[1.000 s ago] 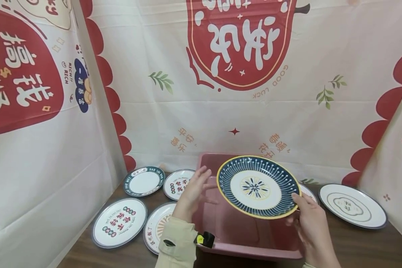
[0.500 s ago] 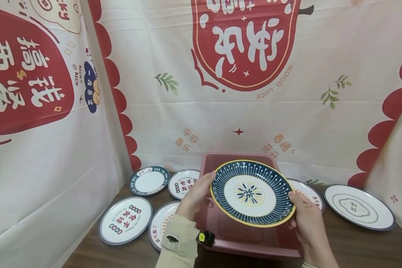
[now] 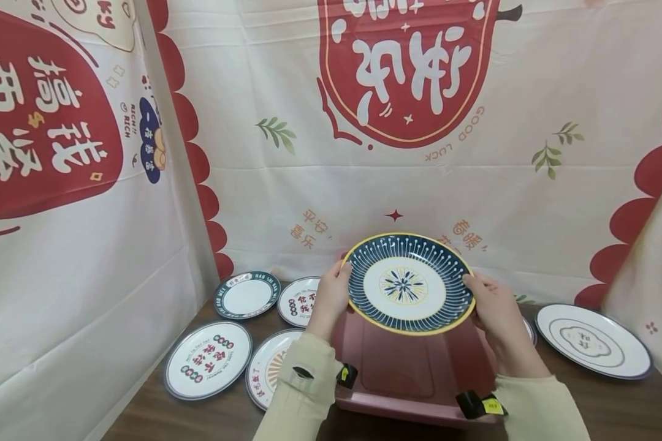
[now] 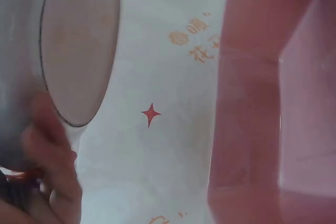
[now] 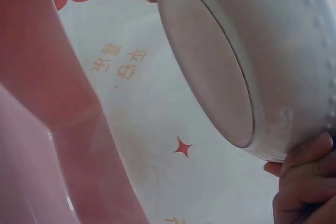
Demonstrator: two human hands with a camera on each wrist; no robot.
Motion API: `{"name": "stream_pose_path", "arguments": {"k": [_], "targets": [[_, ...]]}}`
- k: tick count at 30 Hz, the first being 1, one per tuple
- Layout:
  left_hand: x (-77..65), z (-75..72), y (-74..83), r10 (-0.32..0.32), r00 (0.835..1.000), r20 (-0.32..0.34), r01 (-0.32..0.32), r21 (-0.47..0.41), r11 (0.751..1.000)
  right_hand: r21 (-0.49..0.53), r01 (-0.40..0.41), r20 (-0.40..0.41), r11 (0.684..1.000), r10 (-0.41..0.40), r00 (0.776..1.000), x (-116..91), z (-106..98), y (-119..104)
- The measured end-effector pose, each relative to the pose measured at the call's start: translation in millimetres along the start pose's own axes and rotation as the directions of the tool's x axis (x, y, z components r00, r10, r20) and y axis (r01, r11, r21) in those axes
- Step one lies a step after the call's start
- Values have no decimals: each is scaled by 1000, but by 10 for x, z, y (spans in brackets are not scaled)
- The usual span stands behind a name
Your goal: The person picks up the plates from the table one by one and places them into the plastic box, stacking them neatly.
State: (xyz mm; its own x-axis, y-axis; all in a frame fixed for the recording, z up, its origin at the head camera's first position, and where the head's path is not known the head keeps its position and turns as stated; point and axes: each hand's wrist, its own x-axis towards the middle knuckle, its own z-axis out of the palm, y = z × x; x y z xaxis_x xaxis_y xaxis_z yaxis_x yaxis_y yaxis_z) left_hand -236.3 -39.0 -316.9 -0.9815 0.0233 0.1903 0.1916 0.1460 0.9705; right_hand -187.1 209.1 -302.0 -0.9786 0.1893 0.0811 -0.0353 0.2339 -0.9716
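Note:
Both hands hold a deep plate [image 3: 410, 285] above a pink basin [image 3: 397, 401], its face tilted toward me. A dark blue band with white dotted rays, a yellow rim and a flower centre decorate it. My left hand [image 3: 331, 294] pinches the left edge, thumb on the rim. On the opposite edge, my right hand [image 3: 496, 318] grips with the thumb on top and fingers beneath. The left wrist view shows the left fingers [image 4: 52, 156] against the pale underside. In the right wrist view the plate's unglazed foot [image 5: 205, 61] faces the camera, and the right fingers [image 5: 310, 177] support it below.
Left of the basin, several plates lie on the dark wooden table [image 3: 160, 422], including a green-rimmed plate [image 3: 247, 295] and a red-lettered plate [image 3: 208, 360]. A white plate [image 3: 593, 341] lies at the right. Printed cloth [image 3: 243, 202] hangs behind and at the sides.
The left hand came in from beside the plate and took hold of its left edge. Both hands then raised the plate and moved it away from me over the basin.

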Motion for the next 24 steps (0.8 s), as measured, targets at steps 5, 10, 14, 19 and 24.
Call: {"name": "stream_pose_path", "arguments": {"k": [5, 10, 14, 19, 24], "targets": [[159, 83, -29, 38, 997, -63, -35, 46, 998, 41, -59, -73, 997, 61, 995, 186, 50, -20], [310, 178, -119, 69, 984, -166, -61, 56, 997, 144, -97, -156, 985, 120, 980, 405, 137, 44], [391, 238, -229, 91, 966, -242, -58, 139, 989, 216, -118, -190, 969, 160, 969, 558, 177, 196], [428, 281, -409, 70, 959, -274, -9, 218, 976, 137, -181, -185, 974, 205, 961, 665, 202, 413], [455, 287, -539, 61, 955, -291, 33, 310, 950, -19, -158, -176, 987, 152, 972, 738, 230, 531]]}}
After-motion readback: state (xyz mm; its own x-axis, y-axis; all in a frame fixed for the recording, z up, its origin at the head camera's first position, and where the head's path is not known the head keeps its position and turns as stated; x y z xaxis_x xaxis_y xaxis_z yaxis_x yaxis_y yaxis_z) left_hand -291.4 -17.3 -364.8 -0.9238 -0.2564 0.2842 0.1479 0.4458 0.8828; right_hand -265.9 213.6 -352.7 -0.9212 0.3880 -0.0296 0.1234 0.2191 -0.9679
